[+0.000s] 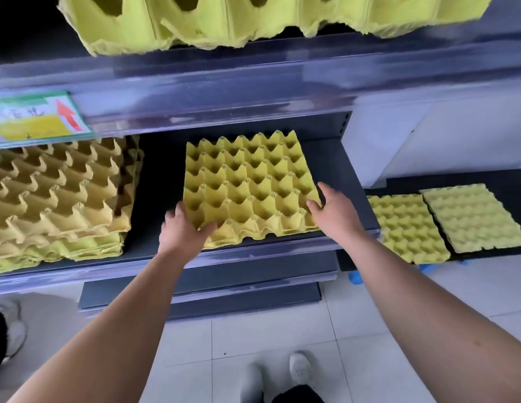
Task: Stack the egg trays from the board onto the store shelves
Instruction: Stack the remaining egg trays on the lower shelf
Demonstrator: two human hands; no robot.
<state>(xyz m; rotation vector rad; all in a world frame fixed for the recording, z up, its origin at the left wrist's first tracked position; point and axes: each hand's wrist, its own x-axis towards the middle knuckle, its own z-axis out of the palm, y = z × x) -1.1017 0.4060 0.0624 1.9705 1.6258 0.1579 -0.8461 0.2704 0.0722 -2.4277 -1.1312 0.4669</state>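
One egg tray (247,184) lies on middle shelf (253,253); left hand (185,228) and right hand (332,210) each grip a front corner. Two loose trays (404,225) on board (445,178), right. One label (35,117): red arrow, writing unreadable.

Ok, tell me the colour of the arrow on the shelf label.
Red; the arrow points upward on the label, best seen in the head view.

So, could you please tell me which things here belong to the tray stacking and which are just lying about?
Job: egg tray, gripped by left hand and right hand; shelf; tray stack; bright tray and pale tray on the board.
Lying about: price label; blue object on the floor.
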